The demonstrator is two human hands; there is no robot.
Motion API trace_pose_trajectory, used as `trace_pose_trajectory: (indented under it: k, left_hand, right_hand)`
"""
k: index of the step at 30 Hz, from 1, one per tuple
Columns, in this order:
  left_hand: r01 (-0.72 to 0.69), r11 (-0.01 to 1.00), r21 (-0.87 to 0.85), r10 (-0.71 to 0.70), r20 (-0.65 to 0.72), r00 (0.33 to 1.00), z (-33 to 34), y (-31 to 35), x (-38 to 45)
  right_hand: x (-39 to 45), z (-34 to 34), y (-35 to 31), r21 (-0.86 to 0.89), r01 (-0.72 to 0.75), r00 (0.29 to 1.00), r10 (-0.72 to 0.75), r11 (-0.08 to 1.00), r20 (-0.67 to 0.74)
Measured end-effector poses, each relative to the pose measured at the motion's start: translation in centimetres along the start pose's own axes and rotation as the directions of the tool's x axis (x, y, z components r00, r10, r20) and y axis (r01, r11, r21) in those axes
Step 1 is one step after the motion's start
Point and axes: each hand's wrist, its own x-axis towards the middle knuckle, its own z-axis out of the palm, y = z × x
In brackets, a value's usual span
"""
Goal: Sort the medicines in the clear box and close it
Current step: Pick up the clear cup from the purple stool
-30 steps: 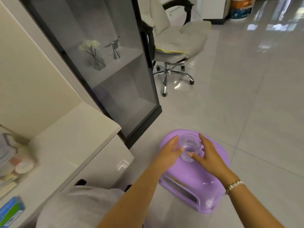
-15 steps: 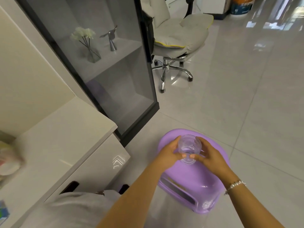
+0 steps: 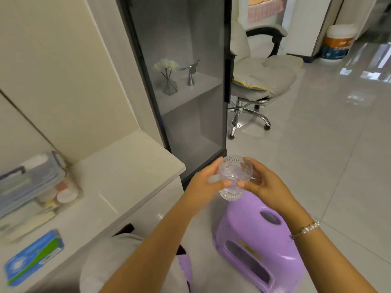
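I hold a small clear ribbed glass in the air above a purple plastic stool. My left hand grips its left side and my right hand grips its right side. The glass is tilted toward me. At the far left, the clear box stands on the white counter, blurred, with medicine bottles and packets visible inside and its lid tilted on top. A blue and green packet lies on the counter nearer to me.
A dark glass-door cabinet with a flower vase and a metal figure stands behind the counter. A beige office chair is on the tiled floor beyond it. A paint bucket sits far right.
Both hands closed on the glass and lifted it off the purple stool, toward me. The view swung left and up, bringing the clear box and counter back in.
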Motion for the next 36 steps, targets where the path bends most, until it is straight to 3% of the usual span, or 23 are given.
trace_pose_trajectory:
  k: [6,12,17,27,36]
  left_hand:
    - [-0.071,0.996,0.053,0.082,-0.246,0.966,-7.8,2.2,-6.0]
    - [-0.045,0.995,0.085,0.082,-0.499,0.863,-15.0,1.5,-12.8]
    - [0.017,0.998,0.055,0.022,-0.626,0.779,-20.0,-0.6,-18.0]
    - [0.108,0.994,0.013,-0.069,-0.689,0.721,-25.5,-7.1,-22.4]
    - [0.151,0.986,-0.066,-0.153,-0.707,0.691,-26.3,-11.5,-21.2]
  right_hand:
    - [2.3,7.2,-6.7,0.046,0.154,0.970,-0.159,0.987,0.183]
    - [3.5,16.2,-11.2,0.032,0.207,0.908,-0.204,0.978,0.365]
    - [4.0,24.1,-12.8,0.054,0.227,0.846,-0.224,0.972,0.483]
    - [5.6,34.5,-11.2,0.065,0.208,0.729,-0.198,0.976,0.655]
    - [7.1,36.9,-8.2,0.043,0.129,0.702,-0.121,0.991,0.702]
